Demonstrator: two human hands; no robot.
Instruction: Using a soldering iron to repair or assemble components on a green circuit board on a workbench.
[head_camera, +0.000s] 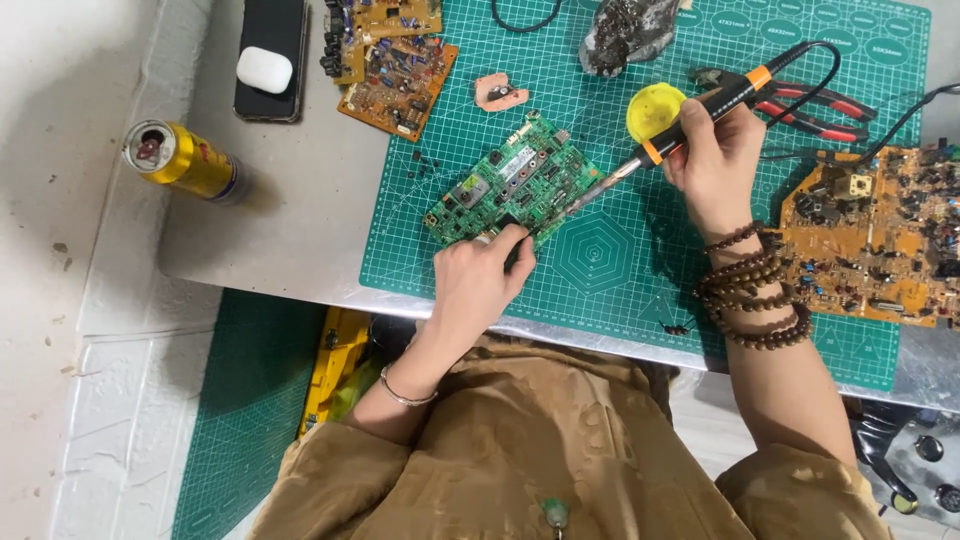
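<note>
At frame centre, your left hand (478, 275) pinches the green board (510, 182) by its lower edge; it looks light, stiff, fragile. Your right hand (715, 155) grips the soldering iron (690, 118).

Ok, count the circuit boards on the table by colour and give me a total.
Green printed circuit board, touched by the left hand and by the black and orange soldering iron in the right hand: 1
Orange-brown printed circuit boards, top stack and large one at right: 3
Total: 4
</note>
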